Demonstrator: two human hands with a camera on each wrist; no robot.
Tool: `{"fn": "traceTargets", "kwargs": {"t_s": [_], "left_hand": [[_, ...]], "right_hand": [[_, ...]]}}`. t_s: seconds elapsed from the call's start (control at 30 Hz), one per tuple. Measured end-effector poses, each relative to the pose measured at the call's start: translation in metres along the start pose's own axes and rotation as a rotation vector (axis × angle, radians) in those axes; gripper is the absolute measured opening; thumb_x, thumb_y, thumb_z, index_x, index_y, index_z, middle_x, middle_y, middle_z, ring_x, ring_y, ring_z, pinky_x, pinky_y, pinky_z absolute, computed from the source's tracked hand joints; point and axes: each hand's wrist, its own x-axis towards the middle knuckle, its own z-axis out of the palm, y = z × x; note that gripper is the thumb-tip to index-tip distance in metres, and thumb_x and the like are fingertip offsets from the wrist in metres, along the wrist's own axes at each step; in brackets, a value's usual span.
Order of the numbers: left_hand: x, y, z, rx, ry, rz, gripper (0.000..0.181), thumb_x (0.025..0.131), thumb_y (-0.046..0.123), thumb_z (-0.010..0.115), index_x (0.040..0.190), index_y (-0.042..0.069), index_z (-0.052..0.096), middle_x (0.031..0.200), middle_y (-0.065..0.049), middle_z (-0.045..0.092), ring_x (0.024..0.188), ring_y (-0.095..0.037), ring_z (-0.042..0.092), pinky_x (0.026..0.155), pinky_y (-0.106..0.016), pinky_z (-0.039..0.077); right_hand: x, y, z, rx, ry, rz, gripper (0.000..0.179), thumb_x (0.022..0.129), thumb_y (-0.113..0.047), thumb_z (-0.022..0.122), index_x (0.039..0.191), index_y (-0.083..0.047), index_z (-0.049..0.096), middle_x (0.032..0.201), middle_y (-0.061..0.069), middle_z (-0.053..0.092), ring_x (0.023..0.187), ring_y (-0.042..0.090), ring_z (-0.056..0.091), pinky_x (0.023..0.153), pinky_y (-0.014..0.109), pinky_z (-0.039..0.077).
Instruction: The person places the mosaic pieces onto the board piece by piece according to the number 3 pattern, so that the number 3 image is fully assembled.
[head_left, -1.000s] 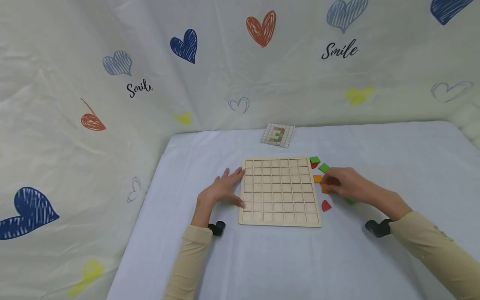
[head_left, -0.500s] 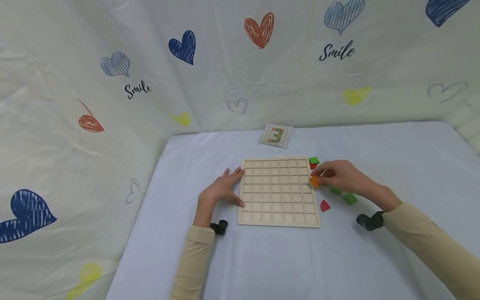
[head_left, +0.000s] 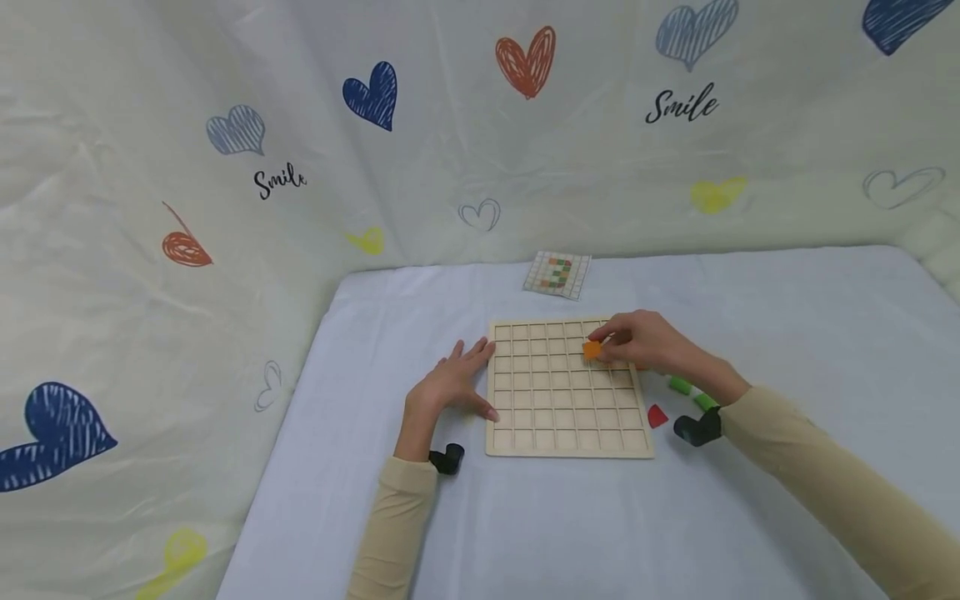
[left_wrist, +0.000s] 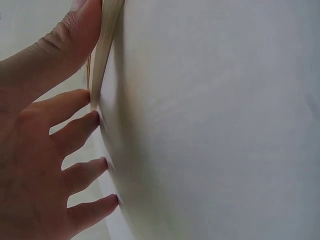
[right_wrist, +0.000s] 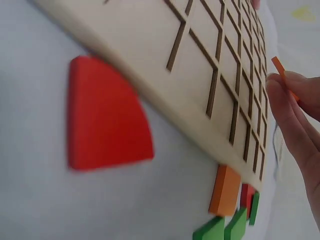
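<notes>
A pale wooden board [head_left: 536, 398] with a grid of square recesses lies flat on the table. My left hand [head_left: 448, 385] rests at its left edge with the fingers spread; in the left wrist view the thumb and fingertips [left_wrist: 95, 119] touch the board's side. Between thumb and fingertips my right hand [head_left: 643, 340] pinches an orange square tile [head_left: 592, 350] over the board's upper right part. In the right wrist view that tile shows edge-on, tilted above the grid. The right hand covers the board's upper right corner in the head view.
Right of the board lie a red quarter-circle tile [head_left: 657, 416], green tiles [head_left: 680, 385], another orange tile [right_wrist: 225, 191] and a second red piece [right_wrist: 247, 196]. A card with a coloured grid pattern [head_left: 557, 275] lies behind the board, near the hanging cloth [head_left: 420, 175].
My right hand has picked up an orange tile from the board's right side and carried it left over the grid. The left hand has stayed at the board's left edge.
</notes>
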Motion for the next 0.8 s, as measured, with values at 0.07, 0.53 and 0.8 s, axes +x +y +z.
{"fn": "traceTargets", "kwargs": {"t_s": [0.07, 0.53, 0.8], "left_hand": [[0.0, 0.0, 0.0, 0.005, 0.005, -0.005, 0.123, 0.071, 0.037, 0.095, 0.166, 0.02, 0.02, 0.174, 0.001, 0.01, 0.161, -0.032, 0.0, 0.129, -0.054, 0.01], [0.001, -0.001, -0.001, -0.016, -0.007, -0.024, 0.12, 0.072, 0.033, 0.094, 0.166, 0.021, 0.021, 0.174, 0.003, 0.01, 0.161, -0.03, -0.001, 0.129, -0.054, 0.009], [0.003, -0.001, 0.0, -0.02, 0.003, -0.013, 0.119, 0.071, 0.031, 0.094, 0.166, 0.02, 0.022, 0.174, 0.002, 0.011, 0.161, -0.032, -0.001, 0.129, -0.054, 0.009]], "right_hand": [[0.006, -0.005, 0.003, -0.008, 0.003, -0.005, 0.03, 0.092, -0.015, 0.077, 0.121, -0.006, 0.076, 0.117, 0.012, 0.074, 0.097, 0.024, 0.073, 0.086, 0.043, 0.057], [0.042, -0.019, 0.021, 0.025, -0.005, -0.047, 0.035, 0.091, -0.014, 0.078, 0.123, 0.0, 0.074, 0.108, 0.015, 0.078, 0.095, 0.028, 0.072, 0.087, 0.047, 0.057], [0.061, -0.021, 0.032, 0.055, -0.04, -0.033, 0.035, 0.091, -0.013, 0.078, 0.123, 0.001, 0.074, 0.105, 0.015, 0.079, 0.092, 0.025, 0.073, 0.086, 0.044, 0.057]]}}
